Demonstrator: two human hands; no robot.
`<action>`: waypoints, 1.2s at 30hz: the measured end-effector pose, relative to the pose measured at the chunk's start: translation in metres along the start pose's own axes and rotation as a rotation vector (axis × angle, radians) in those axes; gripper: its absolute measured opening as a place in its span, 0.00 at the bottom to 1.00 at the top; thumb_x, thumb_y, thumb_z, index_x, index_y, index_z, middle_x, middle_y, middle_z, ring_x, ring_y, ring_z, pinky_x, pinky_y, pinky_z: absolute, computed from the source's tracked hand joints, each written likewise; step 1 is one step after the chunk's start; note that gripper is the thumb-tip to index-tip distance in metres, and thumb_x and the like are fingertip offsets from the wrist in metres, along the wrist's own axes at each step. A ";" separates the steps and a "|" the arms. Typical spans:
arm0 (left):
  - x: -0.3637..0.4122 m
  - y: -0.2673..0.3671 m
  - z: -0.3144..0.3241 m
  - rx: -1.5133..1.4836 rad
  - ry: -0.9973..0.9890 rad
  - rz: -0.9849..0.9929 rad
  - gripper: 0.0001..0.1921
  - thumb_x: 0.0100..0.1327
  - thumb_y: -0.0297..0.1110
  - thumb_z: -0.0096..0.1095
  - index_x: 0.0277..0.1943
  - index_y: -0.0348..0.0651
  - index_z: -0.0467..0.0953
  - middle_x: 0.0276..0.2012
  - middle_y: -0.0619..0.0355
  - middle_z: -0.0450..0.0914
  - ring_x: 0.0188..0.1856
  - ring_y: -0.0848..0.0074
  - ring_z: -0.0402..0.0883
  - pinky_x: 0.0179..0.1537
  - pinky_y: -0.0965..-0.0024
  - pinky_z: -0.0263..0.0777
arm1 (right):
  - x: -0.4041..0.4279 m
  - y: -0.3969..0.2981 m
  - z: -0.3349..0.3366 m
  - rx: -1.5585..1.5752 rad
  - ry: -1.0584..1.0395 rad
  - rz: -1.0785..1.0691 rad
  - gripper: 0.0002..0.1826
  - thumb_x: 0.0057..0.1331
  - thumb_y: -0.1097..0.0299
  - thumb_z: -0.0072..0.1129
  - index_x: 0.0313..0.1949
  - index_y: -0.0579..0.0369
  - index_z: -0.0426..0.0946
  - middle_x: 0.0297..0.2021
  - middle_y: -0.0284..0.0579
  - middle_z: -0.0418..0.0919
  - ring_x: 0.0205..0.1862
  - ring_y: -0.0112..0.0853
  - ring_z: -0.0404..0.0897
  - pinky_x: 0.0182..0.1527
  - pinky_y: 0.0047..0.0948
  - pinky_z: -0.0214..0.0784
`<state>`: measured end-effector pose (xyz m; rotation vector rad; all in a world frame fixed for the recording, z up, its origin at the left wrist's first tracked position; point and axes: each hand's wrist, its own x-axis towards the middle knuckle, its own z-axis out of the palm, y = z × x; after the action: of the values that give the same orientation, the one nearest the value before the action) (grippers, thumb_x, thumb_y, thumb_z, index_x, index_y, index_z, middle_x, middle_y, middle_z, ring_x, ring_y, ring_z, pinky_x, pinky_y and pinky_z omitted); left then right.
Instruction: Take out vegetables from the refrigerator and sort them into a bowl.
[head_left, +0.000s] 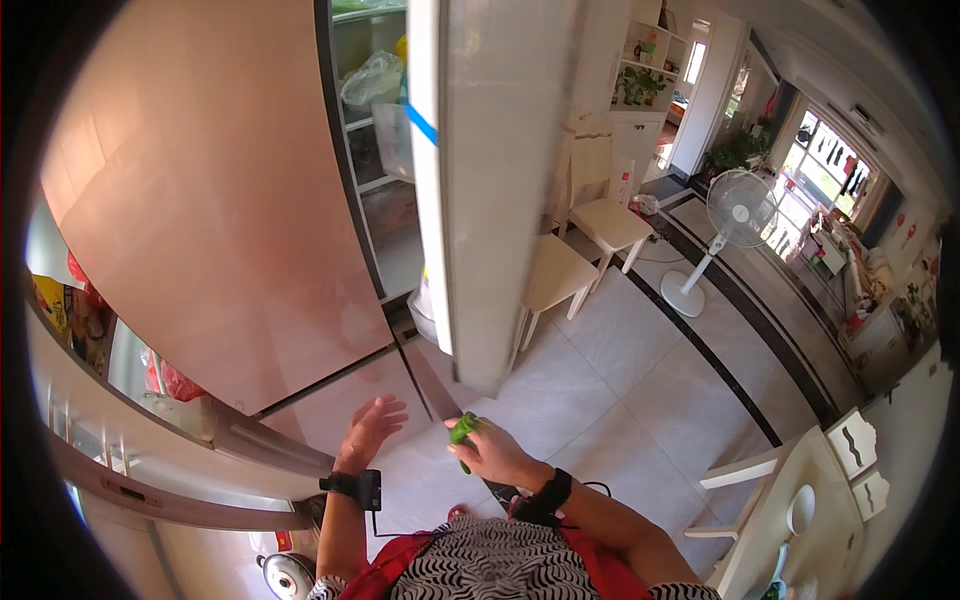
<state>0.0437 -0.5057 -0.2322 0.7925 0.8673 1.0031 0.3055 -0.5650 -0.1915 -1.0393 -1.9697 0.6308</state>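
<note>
My right hand (491, 450) is closed around green peppers or similar green vegetables (465, 429), whose ends stick out on its left side. To its left, my left hand (369, 433) is empty, fingers apart, in front of the lower pink refrigerator panel (330, 405). Each wrist wears a black strap, the left one with a small box and cable. Ahead, the refrigerator's pale door (495, 195) stands ajar, showing shelves with a clear plastic bag (371, 81). On the left, another opened door (217, 450) holds bags and packets in its racks.
White chairs (611, 221) stand beyond the refrigerator door, with a standing fan (705, 262) farther right. A table (806, 555) with a white bowl (801, 510) is at the lower right. A lidded metal pot (286, 576) sits at the lower left. Tiled floor (607, 420) lies between.
</note>
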 end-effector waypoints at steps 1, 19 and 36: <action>-0.001 0.004 0.007 0.066 -0.019 0.013 0.27 0.72 0.50 0.52 0.60 0.32 0.68 0.54 0.46 0.77 0.53 0.63 0.79 0.54 0.64 0.71 | 0.000 -0.002 -0.003 0.001 -0.004 0.001 0.20 0.65 0.65 0.61 0.54 0.59 0.72 0.33 0.48 0.77 0.37 0.45 0.78 0.41 0.38 0.70; 0.080 0.053 0.085 0.341 -0.167 0.195 0.29 0.68 0.52 0.58 0.65 0.42 0.69 0.61 0.55 0.73 0.55 0.68 0.77 0.56 0.63 0.66 | -0.031 -0.017 -0.050 0.584 0.176 0.648 0.13 0.71 0.63 0.57 0.47 0.60 0.75 0.31 0.35 0.79 0.29 0.18 0.76 0.29 0.22 0.68; 0.001 -0.058 0.227 0.915 -0.979 0.430 0.14 0.65 0.24 0.58 0.54 0.36 0.73 0.38 0.50 0.78 0.38 0.64 0.79 0.41 0.67 0.72 | -0.150 -0.050 -0.077 -0.114 0.620 0.805 0.13 0.67 0.63 0.56 0.46 0.57 0.74 0.30 0.49 0.80 0.34 0.44 0.79 0.36 0.41 0.70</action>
<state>0.2670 -0.5598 -0.1839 2.0858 0.2352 0.3928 0.3981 -0.7137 -0.1760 -1.8549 -1.0222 0.5117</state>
